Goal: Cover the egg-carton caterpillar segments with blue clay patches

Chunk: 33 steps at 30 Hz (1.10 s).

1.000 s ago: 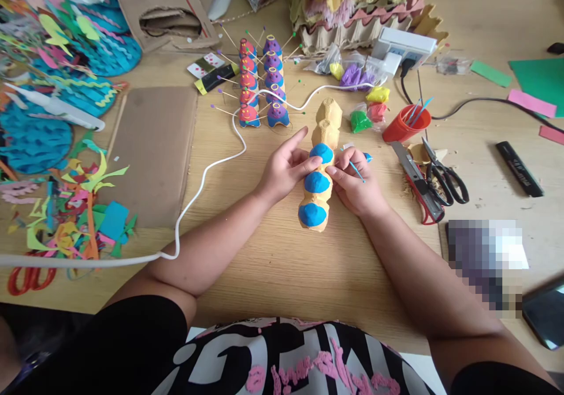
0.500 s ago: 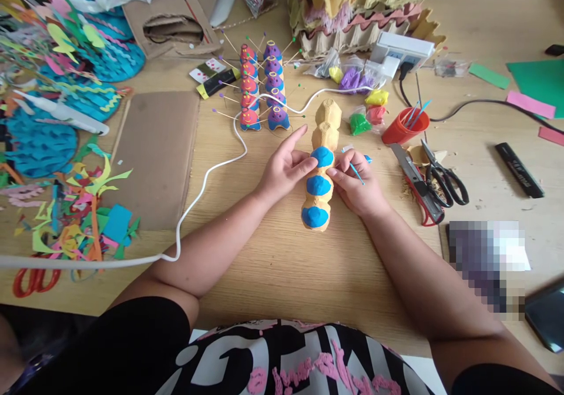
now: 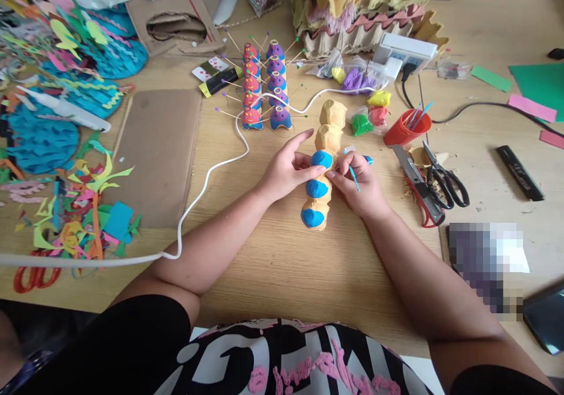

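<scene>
A tan egg-carton strip (image 3: 329, 137) is held up over the table, its nearer bumps topped with blue clay (image 3: 316, 188). My left hand (image 3: 288, 168) grips it from the left, thumb on the strip beside the blue clay and index finger stretched out. From the right, my right hand (image 3: 359, 186) presses its thumb against the strip's edge and also holds a thin blue tool (image 3: 353, 178) between its fingers. Farther back stand two finished-looking strips, one red and blue (image 3: 252, 98), one purple and blue (image 3: 278, 98), with pins sticking out.
A white cable (image 3: 207, 177) crosses the table and my left forearm. Cardboard (image 3: 154, 160) and paper scraps (image 3: 83, 207) lie left. Right are an orange cup (image 3: 408, 127), a cutter (image 3: 418, 186), black scissors (image 3: 447, 183) and a marker (image 3: 520, 173). Clay bags (image 3: 361, 124) sit behind.
The strip has tilted slightly, its far end shifting right. My left thumb sits a little lower on it, and the blue tool has turned more upright in my right hand.
</scene>
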Each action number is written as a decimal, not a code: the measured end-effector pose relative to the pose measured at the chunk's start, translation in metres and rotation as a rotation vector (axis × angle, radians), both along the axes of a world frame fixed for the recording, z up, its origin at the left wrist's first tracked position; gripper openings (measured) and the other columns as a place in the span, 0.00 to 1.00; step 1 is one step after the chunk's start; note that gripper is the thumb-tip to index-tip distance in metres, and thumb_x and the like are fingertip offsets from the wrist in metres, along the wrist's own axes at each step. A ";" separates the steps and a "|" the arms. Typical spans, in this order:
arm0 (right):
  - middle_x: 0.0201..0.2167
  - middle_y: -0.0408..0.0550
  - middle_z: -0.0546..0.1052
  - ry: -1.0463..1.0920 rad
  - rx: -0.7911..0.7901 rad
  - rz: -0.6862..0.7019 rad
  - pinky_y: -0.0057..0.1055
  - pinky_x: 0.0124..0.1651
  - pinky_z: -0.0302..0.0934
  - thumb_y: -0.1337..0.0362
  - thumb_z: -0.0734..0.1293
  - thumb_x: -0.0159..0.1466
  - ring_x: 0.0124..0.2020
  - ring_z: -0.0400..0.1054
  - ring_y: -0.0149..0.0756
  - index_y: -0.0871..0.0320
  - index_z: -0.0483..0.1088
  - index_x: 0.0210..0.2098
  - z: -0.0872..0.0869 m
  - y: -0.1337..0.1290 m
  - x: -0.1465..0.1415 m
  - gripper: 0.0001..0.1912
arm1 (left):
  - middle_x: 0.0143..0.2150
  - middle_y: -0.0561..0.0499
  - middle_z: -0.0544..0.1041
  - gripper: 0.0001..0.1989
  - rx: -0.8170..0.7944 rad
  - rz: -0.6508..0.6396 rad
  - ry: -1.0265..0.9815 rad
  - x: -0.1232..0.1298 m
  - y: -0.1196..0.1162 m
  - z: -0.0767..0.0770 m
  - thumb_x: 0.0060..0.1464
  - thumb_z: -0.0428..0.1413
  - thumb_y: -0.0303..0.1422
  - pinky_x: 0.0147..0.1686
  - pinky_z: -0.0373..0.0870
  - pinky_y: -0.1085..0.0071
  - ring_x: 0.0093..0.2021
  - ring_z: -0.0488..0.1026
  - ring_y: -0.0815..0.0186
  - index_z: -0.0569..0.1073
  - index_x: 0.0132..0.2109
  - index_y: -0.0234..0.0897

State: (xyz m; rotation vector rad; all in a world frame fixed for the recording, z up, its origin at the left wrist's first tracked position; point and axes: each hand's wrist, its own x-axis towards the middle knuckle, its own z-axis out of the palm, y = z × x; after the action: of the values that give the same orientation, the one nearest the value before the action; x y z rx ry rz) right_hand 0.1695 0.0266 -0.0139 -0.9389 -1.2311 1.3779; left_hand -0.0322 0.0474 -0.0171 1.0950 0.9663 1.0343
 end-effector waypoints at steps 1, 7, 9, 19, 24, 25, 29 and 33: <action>0.28 0.38 0.66 0.008 -0.007 0.001 0.35 0.34 0.52 0.50 0.87 0.60 0.31 0.55 0.34 0.51 0.63 0.30 -0.001 0.000 0.000 0.30 | 0.35 0.54 0.85 0.58 -0.002 -0.004 -0.020 0.000 0.001 0.000 0.46 0.81 0.45 0.39 0.73 0.71 0.35 0.80 0.66 0.65 0.79 0.40; 0.28 0.37 0.65 0.085 -0.047 -0.005 0.34 0.34 0.55 0.47 0.87 0.59 0.31 0.55 0.33 0.50 0.63 0.31 -0.006 -0.001 -0.001 0.31 | 0.36 0.57 0.84 0.62 -0.121 -0.091 -0.275 0.004 0.003 0.002 0.41 0.82 0.51 0.41 0.75 0.70 0.36 0.82 0.67 0.65 0.78 0.44; 0.29 0.36 0.66 0.126 -0.104 0.013 0.33 0.34 0.58 0.47 0.89 0.56 0.31 0.58 0.33 0.50 0.63 0.32 -0.005 -0.002 -0.001 0.32 | 0.38 0.57 0.85 0.58 -0.161 -0.091 -0.329 0.006 0.001 0.003 0.44 0.81 0.52 0.42 0.76 0.69 0.39 0.83 0.67 0.67 0.77 0.45; 0.31 0.34 0.74 0.449 -0.368 0.069 0.31 0.38 0.72 0.51 0.90 0.53 0.33 0.71 0.31 0.50 0.61 0.33 0.001 -0.004 -0.010 0.35 | 0.40 0.55 0.86 0.48 -0.070 -0.110 -0.293 0.013 -0.005 0.002 0.42 0.83 0.44 0.46 0.76 0.71 0.42 0.83 0.67 0.73 0.67 0.42; 0.30 0.33 0.76 0.452 -0.393 0.084 0.32 0.38 0.73 0.53 0.90 0.52 0.33 0.73 0.32 0.49 0.60 0.34 0.004 -0.005 -0.007 0.35 | 0.44 0.51 0.88 0.43 -0.150 -0.175 -0.364 0.013 -0.007 0.004 0.47 0.81 0.47 0.47 0.78 0.69 0.45 0.85 0.64 0.75 0.65 0.43; 0.30 0.33 0.76 0.452 -0.395 0.088 0.31 0.38 0.72 0.54 0.90 0.52 0.33 0.73 0.32 0.49 0.60 0.34 0.004 -0.005 -0.007 0.36 | 0.44 0.52 0.88 0.41 -0.164 -0.180 -0.376 0.012 -0.007 0.004 0.47 0.81 0.47 0.47 0.78 0.69 0.44 0.86 0.64 0.75 0.64 0.44; 0.29 0.32 0.74 0.455 -0.396 0.107 0.31 0.36 0.72 0.54 0.91 0.52 0.31 0.72 0.31 0.50 0.59 0.33 0.004 -0.005 -0.007 0.36 | 0.41 0.54 0.87 0.39 -0.192 -0.187 -0.389 0.011 -0.008 0.002 0.47 0.81 0.45 0.46 0.79 0.67 0.41 0.85 0.64 0.76 0.62 0.45; 0.30 0.33 0.74 0.479 -0.412 0.132 0.30 0.37 0.71 0.55 0.91 0.52 0.32 0.72 0.31 0.50 0.60 0.33 0.004 -0.006 -0.009 0.35 | 0.41 0.56 0.87 0.38 -0.237 -0.182 -0.423 0.011 -0.009 0.004 0.45 0.82 0.44 0.43 0.79 0.69 0.38 0.84 0.67 0.77 0.60 0.46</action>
State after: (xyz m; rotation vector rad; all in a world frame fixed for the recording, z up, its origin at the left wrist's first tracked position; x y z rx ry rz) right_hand 0.1607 0.0204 -0.0094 -0.7421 -0.6671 1.8746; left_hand -0.0208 0.0385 -0.0127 0.7142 0.6163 0.9254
